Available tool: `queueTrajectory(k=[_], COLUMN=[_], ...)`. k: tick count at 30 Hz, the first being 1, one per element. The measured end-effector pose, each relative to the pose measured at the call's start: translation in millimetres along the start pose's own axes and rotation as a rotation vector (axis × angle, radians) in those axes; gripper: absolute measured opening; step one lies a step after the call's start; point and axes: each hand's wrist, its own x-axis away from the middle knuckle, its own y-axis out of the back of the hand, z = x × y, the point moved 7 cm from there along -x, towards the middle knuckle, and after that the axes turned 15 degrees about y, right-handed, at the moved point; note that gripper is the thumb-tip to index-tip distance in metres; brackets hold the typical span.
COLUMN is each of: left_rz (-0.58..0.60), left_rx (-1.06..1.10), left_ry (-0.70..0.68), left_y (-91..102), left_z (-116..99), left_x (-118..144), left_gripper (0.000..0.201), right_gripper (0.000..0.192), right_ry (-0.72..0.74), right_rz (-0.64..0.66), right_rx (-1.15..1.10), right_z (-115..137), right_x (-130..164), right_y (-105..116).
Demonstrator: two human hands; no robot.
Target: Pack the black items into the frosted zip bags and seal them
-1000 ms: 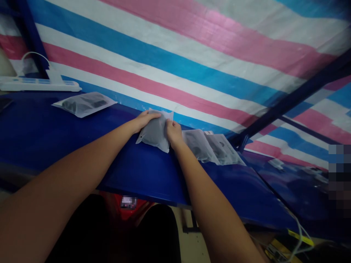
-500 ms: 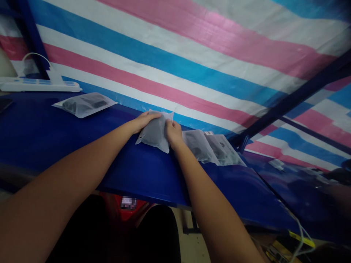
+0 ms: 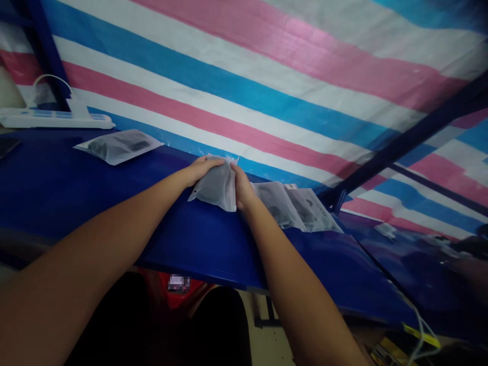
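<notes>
A frosted plastic bag (image 3: pixel 215 186) with something dark inside is held tilted over the blue table, near its back edge. My left hand (image 3: pixel 201 170) grips its upper left side, thumb lying across the front. Along the right edge, my right hand (image 3: pixel 242 188) is closed on the bag, fingers behind it and partly hidden. Just right of that hand, a similar frosted bag (image 3: pixel 275 203) overlaps other filled bags (image 3: pixel 318 211) lying in a row. Another frosted bag (image 3: pixel 122 145) with dark contents lies to the left.
A white power strip (image 3: pixel 57 119) with a plugged-in cable sits at the back left of the blue table (image 3: pixel 206 249). Striped sheeting (image 3: pixel 229 96) hangs behind. A blue metal bar (image 3: pixel 404 137) slants at right. Below the table is a red stool (image 3: pixel 179 300).
My right hand has shifted its grip slightly on the bag's right edge, its thumb now higher and straighter. The left hand stays in nearly the same place.
</notes>
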Motion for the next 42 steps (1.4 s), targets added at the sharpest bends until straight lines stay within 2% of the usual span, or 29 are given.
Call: queueTrajectory(k=[3, 6, 10, 13, 17, 23, 27, 31, 36, 42], left_rz=[-0.030, -0.140, -0.345, -0.421, -0.411, -0.471, -0.492, -0.491, -0.452, -0.416], left_rx=[0.042, 0.108, 0.144, 0.157, 0.177, 0.166, 0.192, 0.224, 0.270, 0.319], left_ry=[-0.014, -0.070, -0.164, -0.177, -0.176, -0.188, -0.197, -0.186, -0.140, -0.098], left_y=[2.4, 14.3, 37.6, 47.3, 47.8, 53.4, 57.3, 59.4, 60.8, 59.4], left_z=[-1.1, -2.6, -6.0, -6.9, -6.6, -8.4, -9.5, -8.5, -6.9, -6.6], left_x=[0.6, -3.6, -8.7, -9.3, -9.2, -9.9, -9.8, -9.6, -11.1, -10.3], left_gripper=[0.044, 0.045, 0.048, 0.046, 0.045, 0.049, 0.049, 0.047, 0.044, 0.045], right_gripper=[0.058, 0.059, 0.054, 0.046, 0.041, 0.026, 0.026, 0.027, 0.031, 0.031], right_ry=[-0.129, -0.182, -0.214, -0.223, -0.151, 0.148, 0.203, 0.154, 0.067, 0.053], right_rz=[0.042, 0.065, 0.134, 0.167, 0.175, 0.074, 0.018, 0.012, -0.027, -0.072], right_rx=[-0.128, -0.209, -0.273, -0.257, -0.062, 0.539, 0.631, 0.564, 0.316, 0.068], right_z=[-3.2, -3.3, -2.4, -1.3, 0.1, 8.6, 8.1, 6.6, 4.4, 4.1], right_x=[4.3, 5.0, 5.7, 7.7, 7.4, -4.7, -9.6, -9.0, -4.6, -2.1], right_y=[-4.0, -4.9, -9.1, -11.6, -9.3, 7.6, 13.8, 14.9, 15.2, 13.3])
